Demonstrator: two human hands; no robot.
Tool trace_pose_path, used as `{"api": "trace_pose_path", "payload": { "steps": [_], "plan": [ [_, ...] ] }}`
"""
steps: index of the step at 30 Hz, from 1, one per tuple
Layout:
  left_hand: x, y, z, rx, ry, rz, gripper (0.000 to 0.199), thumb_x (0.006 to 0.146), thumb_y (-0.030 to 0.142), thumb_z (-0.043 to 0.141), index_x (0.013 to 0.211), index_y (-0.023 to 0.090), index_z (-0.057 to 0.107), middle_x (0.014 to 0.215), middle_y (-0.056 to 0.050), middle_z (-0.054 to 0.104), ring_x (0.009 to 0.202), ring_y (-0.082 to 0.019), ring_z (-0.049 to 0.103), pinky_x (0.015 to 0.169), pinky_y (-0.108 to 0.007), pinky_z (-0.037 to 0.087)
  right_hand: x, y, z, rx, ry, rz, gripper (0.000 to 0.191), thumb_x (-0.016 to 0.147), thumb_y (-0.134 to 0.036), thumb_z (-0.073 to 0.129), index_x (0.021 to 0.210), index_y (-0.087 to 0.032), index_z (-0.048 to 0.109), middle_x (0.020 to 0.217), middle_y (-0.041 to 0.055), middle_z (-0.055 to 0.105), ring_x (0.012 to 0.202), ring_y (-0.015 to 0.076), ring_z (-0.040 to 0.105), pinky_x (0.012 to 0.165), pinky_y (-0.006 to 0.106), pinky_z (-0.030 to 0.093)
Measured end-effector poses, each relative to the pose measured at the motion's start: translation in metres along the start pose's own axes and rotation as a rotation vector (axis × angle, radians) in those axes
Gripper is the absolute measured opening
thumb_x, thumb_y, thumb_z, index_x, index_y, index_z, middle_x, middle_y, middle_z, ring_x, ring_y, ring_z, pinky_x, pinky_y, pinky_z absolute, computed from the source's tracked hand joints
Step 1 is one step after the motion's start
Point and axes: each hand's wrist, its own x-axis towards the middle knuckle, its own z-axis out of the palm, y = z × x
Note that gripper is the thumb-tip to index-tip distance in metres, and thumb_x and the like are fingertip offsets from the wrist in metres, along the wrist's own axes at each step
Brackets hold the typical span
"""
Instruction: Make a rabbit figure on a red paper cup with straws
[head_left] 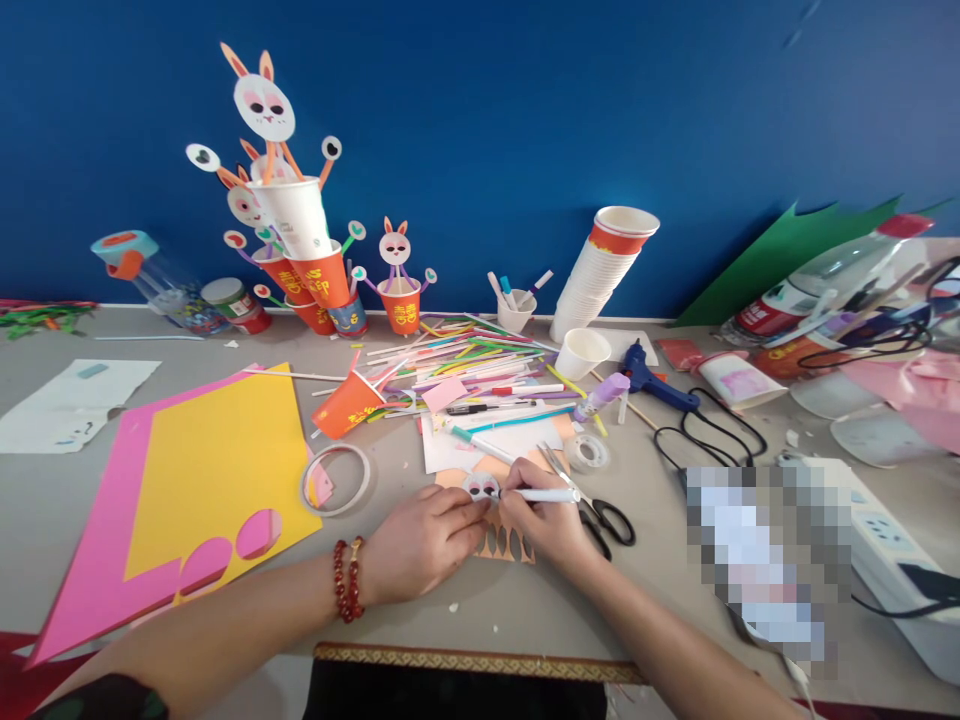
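A small round white paper face [481, 486] with dark eyes and pink patches lies near the table's front. My left hand [421, 540] presses its left edge with the fingers together. In my right hand [546, 515] is a white marker [551, 495], its tip hidden at the face. Under both hands rests orange paper [506, 540] with leaf-shaped cutouts. Black-handled scissors [611, 520] lie just right of my right hand, and a tape roll [587, 452] sits behind them.
Straws [480, 360] lie behind the hands. At left are yellow card [217, 460] and a tape ring [336, 480]. Rabbit-faced cups [399, 300] and stacked cups [600, 275] stand by the blue wall. A glue gun [652, 380] and power strip [885, 540] are right.
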Motion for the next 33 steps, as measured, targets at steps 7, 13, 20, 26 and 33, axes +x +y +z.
{"api": "trace_pose_path", "payload": {
  "steps": [7, 13, 20, 26, 33],
  "plan": [
    [-0.0009, -0.0001, 0.0016, 0.003, 0.0, -0.008, 0.026, 0.1, 0.021, 0.045, 0.118, 0.015, 0.062, 0.133, -0.008, 0.064, 0.113, -0.024, 0.055, 0.09, -0.038, 0.048, 0.0001, -0.0014, -0.0012, 0.068, 0.013, 0.007, 0.015, 0.076, -0.013, 0.05, 0.065, -0.022, 0.046, 0.056, -0.0051, 0.049, 0.05, 0.0119, 0.041, 0.049, 0.023, 0.033],
    [-0.0017, -0.0002, 0.0023, 0.002, 0.001, -0.011, 0.027, 0.101, 0.021, 0.043, 0.118, 0.015, 0.063, 0.132, -0.007, 0.064, 0.112, -0.025, 0.055, 0.09, -0.039, 0.048, 0.0004, 0.0007, -0.0002, 0.016, -0.001, -0.003, 0.014, 0.077, -0.014, 0.051, 0.065, -0.022, 0.047, 0.055, -0.0056, 0.047, 0.049, 0.0118, 0.041, 0.049, 0.023, 0.033],
    [-0.0018, -0.0006, 0.003, -0.001, 0.002, -0.005, 0.026, 0.1, 0.02, 0.044, 0.118, 0.015, 0.062, 0.135, -0.005, 0.063, 0.113, -0.025, 0.054, 0.09, -0.039, 0.048, 0.0004, 0.0005, -0.0001, 0.03, 0.036, -0.021, 0.015, 0.076, -0.013, 0.05, 0.065, -0.022, 0.045, 0.055, -0.0061, 0.047, 0.048, 0.0111, 0.039, 0.047, 0.023, 0.032],
    [-0.0014, -0.0001, 0.0025, -0.009, 0.003, -0.013, 0.026, 0.101, 0.021, 0.043, 0.118, 0.015, 0.062, 0.134, -0.006, 0.064, 0.112, -0.025, 0.055, 0.091, -0.04, 0.047, 0.0, -0.0003, -0.0006, 0.006, 0.036, -0.03, 0.015, 0.076, -0.012, 0.05, 0.065, -0.022, 0.046, 0.055, -0.006, 0.047, 0.049, 0.0109, 0.04, 0.048, 0.023, 0.031],
    [-0.002, -0.0003, 0.0031, -0.017, 0.002, -0.012, 0.027, 0.101, 0.021, 0.043, 0.118, 0.015, 0.062, 0.135, -0.005, 0.063, 0.112, -0.025, 0.055, 0.092, -0.04, 0.047, 0.001, -0.0021, -0.0012, 0.025, 0.029, -0.024, 0.015, 0.076, -0.012, 0.05, 0.065, -0.022, 0.046, 0.053, -0.0061, 0.048, 0.047, 0.0105, 0.039, 0.047, 0.022, 0.031]
  ]
}}
